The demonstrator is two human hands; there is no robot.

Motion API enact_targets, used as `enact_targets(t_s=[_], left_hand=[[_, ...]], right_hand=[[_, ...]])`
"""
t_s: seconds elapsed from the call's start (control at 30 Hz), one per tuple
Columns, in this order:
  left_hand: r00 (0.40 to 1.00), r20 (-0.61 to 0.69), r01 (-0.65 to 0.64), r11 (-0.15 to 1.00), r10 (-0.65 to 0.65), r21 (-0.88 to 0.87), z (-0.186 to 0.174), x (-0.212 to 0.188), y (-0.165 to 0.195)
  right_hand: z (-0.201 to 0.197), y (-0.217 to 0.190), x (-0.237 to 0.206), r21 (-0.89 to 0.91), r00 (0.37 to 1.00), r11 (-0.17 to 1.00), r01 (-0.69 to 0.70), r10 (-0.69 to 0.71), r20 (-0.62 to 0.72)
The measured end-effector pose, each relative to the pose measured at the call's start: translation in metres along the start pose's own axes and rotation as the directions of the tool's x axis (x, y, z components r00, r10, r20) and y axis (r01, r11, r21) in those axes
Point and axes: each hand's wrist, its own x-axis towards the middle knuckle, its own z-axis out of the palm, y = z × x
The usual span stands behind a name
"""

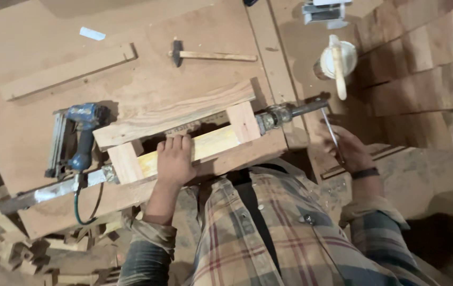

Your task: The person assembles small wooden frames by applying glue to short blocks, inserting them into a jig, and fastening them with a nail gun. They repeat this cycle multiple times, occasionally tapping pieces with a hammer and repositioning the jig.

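Left hand (pixel 175 159) lies flat, fingers together, pressing a pale yellow slat (pixel 205 148) inside a wooden frame (pixel 184 114) clamped on the workbench (pixel 36 47). Right hand (pixel 349 151) grips the bar clamp's (pixel 285 114) thin metal handle (pixel 331 130). Frame looks stiff, fairly heavy – best gripped by its long rails. Blue nail gun (pixel 78 137) sits just left; hammer (pixel 210 54) beyond.

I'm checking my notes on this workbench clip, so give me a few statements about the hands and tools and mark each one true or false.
1. The left hand lies flat on the wooden frame. True.
2. The right hand holds the clamp's thin metal handle rod. True.
3. The hammer is in the right hand. False: it lies on the bench, untouched.
4. The blue nail gun sits right of the frame. False: it lies to its left.
5. The white pot is tipped over. False: it stands upright with a stick across it.
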Motion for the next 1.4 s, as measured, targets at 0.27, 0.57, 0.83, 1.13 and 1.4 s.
enact_targets(t_s=[0.27, 0.57, 0.83, 1.13, 1.4], left_hand=[[0.993, -0.109, -0.066, 0.992, 0.054, -0.111, -0.01, 0.005, -0.007], [0.989, -0.14, -0.075, 0.981, 0.051, -0.177, -0.013, 0.003, -0.009], [0.963, -0.269, -0.088, 0.977, 0.033, -0.196, 0.007, -0.009, -0.012], [0.996, 0.081, 0.037, 0.976, -0.02, -0.217, -0.018, -0.019, -0.02], [0.819, -0.504, 0.217, 0.962, -0.273, -0.168, 0.009, -0.098, -0.053]], right_hand=[[0.001, -0.019, -0.043, 0.705, 0.838, 0.453, 0.546, -0.288, -0.464], [0.07, -0.182, -0.03, -0.776, 0.159, -0.166, 0.608, -0.932, 0.324], [0.24, -0.215, 0.115, -0.657, 0.349, -0.22, 0.721, -0.704, 0.619], [0.315, -0.245, 0.12, -0.883, 0.864, 0.016, 0.469, -0.217, 0.455], [0.25, -0.08, -0.037, -0.51, 0.138, -0.548, 0.663, -0.581, 0.802]])
